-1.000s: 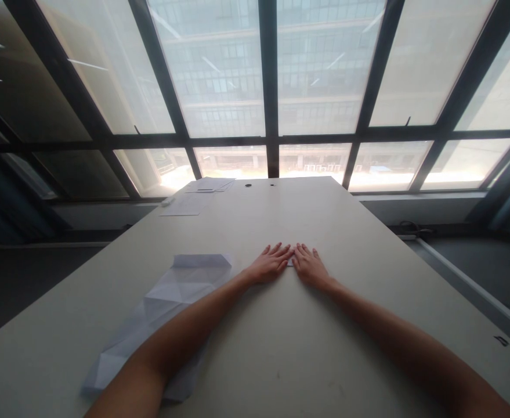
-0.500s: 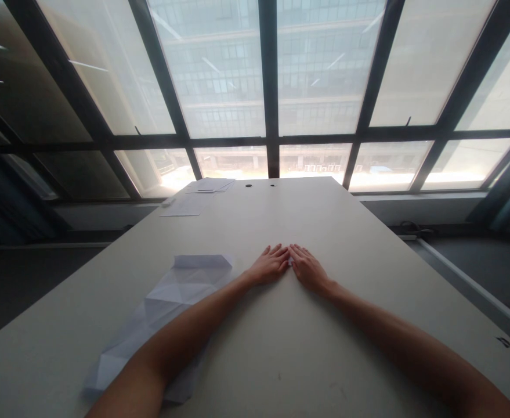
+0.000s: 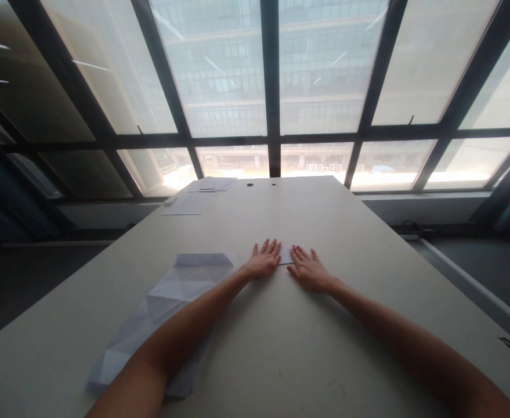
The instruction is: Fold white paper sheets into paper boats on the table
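A small piece of folded white paper lies flat on the table, showing in the gap between my hands. My left hand rests palm down at its left edge, fingers spread. Over its right edge lies my right hand, also flat with its fingers apart. The hands hide both ends of the paper, so its full size cannot be seen. Beneath my left forearm is a large creased sheet of white paper, with fold lines across it and its far edge turned over.
The long white table reaches to a wall of dark-framed windows. Several white sheets lie at its far left corner. Two dark holes are near the far edge. A small dark mark is at the right edge.
My hands have moved apart, the left one slightly leftward, the right one slightly rightward. More of the small folded paper now shows between them, and the fingers are more spread.
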### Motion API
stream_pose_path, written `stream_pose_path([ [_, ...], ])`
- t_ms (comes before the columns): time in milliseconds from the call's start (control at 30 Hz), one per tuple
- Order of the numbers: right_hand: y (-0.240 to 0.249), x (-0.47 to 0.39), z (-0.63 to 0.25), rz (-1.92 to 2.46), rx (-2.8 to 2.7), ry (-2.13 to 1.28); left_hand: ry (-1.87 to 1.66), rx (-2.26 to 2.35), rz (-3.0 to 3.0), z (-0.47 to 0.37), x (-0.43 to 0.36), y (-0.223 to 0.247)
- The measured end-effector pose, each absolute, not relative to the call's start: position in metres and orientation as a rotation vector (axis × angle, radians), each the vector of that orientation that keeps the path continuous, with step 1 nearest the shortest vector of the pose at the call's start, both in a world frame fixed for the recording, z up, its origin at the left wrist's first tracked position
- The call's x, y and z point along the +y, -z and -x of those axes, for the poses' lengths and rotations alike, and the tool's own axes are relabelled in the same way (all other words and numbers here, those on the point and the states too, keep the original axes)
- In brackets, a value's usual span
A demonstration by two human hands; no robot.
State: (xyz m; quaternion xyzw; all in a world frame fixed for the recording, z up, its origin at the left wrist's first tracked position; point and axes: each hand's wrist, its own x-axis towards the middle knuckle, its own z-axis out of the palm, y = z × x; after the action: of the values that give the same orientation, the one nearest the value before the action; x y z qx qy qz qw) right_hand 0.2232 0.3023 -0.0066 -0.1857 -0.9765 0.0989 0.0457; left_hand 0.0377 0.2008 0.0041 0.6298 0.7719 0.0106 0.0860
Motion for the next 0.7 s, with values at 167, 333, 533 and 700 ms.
stream_pose_path([
  [167, 0.007, 0.303, -0.222, 0.636, -2.973, -0.307, -0.121, 2.405, -1.815, -0.029, 0.199, 0.000],
  [333, 0.008, 0.305, -0.221, 0.690, -2.958, -0.309, -0.447, 2.534, -1.702, -0.022, 0.203, 0.002],
  [533, 0.008, 0.304, -0.221, 0.695, -2.930, -0.315, -0.729, 2.307, -2.051, -0.038, 0.206, -0.006],
  [700, 0.006, 0.304, -0.223, 0.677, -2.930, -0.327, -0.289, 1.985, -2.253, -0.056, 0.202, -0.004],
])
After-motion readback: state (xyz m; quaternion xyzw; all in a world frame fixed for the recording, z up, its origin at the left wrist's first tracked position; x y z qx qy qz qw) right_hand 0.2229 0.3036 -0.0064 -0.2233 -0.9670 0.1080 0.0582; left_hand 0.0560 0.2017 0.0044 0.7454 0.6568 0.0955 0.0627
